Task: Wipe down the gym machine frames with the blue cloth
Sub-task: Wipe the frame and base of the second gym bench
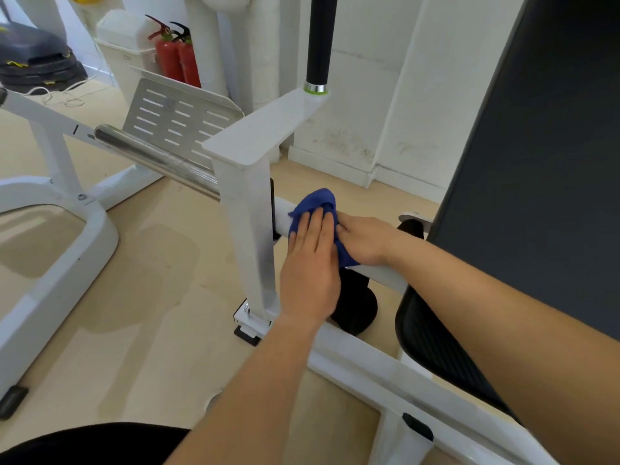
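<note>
The blue cloth point(317, 203) lies bunched over the top of a white frame tube point(379, 275), at the end of the tube that meets the upright post point(248, 229); the cloth is just beside the post and looks barely clear of it. The tube's long axis slants from that joint, far and left, down toward the near right, where it passes behind the black seat pad point(436, 347). The left hand point(310, 266) lies flat on the near side of the cloth, its fingers point(312, 229) straight and pressing the fabric onto the tube, gripping nothing. The right hand point(367, 241) sits on the tube just to the seat side, touching the left hand, its fingers curled into the cloth's bunched edge and holding it, though their tips are hidden. The bare length of tube therefore lies under and beyond the right wrist. A wiping stroke would probably have to run along the axis toward the seat, with the right hand leading.
</note>
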{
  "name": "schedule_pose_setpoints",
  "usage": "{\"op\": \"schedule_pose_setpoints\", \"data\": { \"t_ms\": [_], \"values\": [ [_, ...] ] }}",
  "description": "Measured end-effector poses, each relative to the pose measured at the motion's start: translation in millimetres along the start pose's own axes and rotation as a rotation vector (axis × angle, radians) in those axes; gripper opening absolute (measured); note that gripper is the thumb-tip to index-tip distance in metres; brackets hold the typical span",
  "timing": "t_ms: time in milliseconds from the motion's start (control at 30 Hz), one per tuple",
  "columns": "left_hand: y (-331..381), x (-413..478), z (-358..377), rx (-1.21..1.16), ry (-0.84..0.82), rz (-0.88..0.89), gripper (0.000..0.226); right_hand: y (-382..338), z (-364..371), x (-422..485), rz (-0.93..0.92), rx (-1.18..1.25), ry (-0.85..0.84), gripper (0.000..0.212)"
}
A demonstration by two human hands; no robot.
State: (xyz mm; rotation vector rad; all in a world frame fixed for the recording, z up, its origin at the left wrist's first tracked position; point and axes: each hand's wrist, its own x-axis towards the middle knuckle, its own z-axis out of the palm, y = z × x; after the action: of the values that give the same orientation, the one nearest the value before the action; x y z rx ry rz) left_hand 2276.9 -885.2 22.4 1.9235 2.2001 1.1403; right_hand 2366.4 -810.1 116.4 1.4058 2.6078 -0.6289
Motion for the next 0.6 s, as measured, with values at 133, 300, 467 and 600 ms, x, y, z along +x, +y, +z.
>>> {"op": "schedule_pose_setpoints", "data": {
  "t_ms": [133,300,467,600],
  "values": [
    [-32.2,33.6,-15.4,0.141,-0.069,0.198,0.05,-12.1,16.4,3.3,0.181,0.009,0.237,0.032],
    [-40.7,36.2,-27.6,0.195,-0.146,0.336,0.047,-22.5,59.2,-8.9,0.275,-0.152,0.69,0.034],
    [-46.4,27.3,-44.2,0.21,-0.18,0.488,0.05,-31.9,123.2,-36.4,0.334,-0.092,0.893,0.064],
    [-44.0,40.0,-40.1,0.226,-0.196,0.515,0.047,-29.6,134.5,-35.0,0.353,-0.097,0.951,0.064]
  ]
}}
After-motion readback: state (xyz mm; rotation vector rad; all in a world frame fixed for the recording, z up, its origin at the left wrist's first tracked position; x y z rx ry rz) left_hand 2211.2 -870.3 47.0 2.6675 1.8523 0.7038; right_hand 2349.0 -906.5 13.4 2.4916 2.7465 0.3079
